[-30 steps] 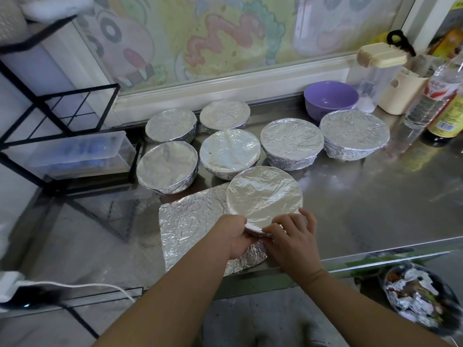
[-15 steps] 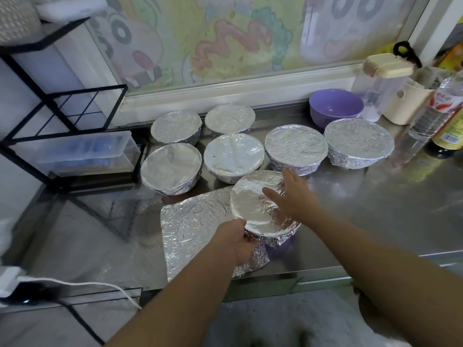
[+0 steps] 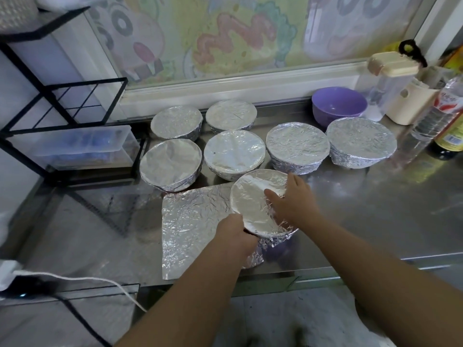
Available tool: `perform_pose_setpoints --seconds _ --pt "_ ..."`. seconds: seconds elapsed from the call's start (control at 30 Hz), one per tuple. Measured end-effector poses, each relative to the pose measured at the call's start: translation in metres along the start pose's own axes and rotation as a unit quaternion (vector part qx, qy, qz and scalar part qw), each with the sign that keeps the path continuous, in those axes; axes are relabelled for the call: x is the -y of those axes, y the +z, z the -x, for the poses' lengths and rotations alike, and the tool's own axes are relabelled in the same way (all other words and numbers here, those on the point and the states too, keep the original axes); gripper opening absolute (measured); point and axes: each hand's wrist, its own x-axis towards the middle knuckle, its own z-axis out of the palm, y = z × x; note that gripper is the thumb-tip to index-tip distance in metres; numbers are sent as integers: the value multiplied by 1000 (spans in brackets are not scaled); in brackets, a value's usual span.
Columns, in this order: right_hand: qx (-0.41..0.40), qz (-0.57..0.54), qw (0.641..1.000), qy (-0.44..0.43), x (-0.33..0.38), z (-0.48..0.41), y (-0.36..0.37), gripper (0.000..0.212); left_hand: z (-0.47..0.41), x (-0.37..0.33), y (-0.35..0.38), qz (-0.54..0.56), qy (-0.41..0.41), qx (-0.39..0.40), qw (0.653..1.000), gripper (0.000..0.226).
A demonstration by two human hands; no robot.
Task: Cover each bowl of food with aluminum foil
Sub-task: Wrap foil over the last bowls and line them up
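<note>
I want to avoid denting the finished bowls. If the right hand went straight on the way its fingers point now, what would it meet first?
The right hand points up and left across the front foil-covered bowl. Going straight on, it would probably first meet the covered bowl in the middle of the near row, though depth is hard to judge.

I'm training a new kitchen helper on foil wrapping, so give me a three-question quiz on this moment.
1. How many foil-covered bowls stand behind the bowl being wrapped?
2. True or false: the purple bowl near the window is covered with foil.
3. Where is the right hand? A) flat on the loose foil sheet B) on the far right rim of the bowl being wrapped C) on the bottle

Key:
1. Six.
2. False; it is open.
3. B. The left hand grips the near edge of the same bowl.
</note>
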Motion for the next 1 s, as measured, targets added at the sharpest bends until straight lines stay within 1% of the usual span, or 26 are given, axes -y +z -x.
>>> perform_pose_setpoints --seconds 0.03,0.1,0.13,0.27,0.37,0.47,0.57,0.63,0.67,0.73,0.83,0.9,0.93,0.97,1.0 --pt "2 2 1000 9 -1 1 -1 97 7 -1 -5 -5 2 12 1000 38" --pt "4 21 1000 16 -2 5 -6 103 25 0 -13 -4 15 26 1000 19" --pt "6 32 999 10 -1 7 -8 106 26 3 -16 -2 21 27 999 15" --pt "32 53 998 -33 7 11 -6 116 21 16 -19 -35 28 37 998 21" --pt "33 39 998 -24 12 13 -6 115 14 17 -14 -22 38 16 999 19" --pt "35 28 999 -14 14 17 -6 114 7 15 -10 0 47 25 999 25" --pt "35 27 999 -11 13 20 -4 116 4 13 -5 10 36 1 999 26" --pt "37 30 999 -6 12 21 -2 116 8 12 -5 37 15 15 999 23" --pt "42 32 999 -3 12 21 -2 116 14 11 -5 56 5 36 998 22" --pt "45 22 999 4 14 22 -4 115 24 11 -9 59 -2 68 996 18" --pt "28 23 999 -7 14 28 -11 117 27 17 -28 -2 26 60 998 11" --pt "28 43 998 -31 13 34 -15 126 23 22 -44 -60 66 60 994 9" --pt "38 58 997 -43 12 36 -16 133 22 24 -51 -99 94 66 988 8" --pt "55 77 994 -53 13 38 -17 140 19 26 -56 -170 134 71 974 6" --pt "75 95 991 -60 13 38 -17 146 18 28 -59 -253 174 69 949 5"
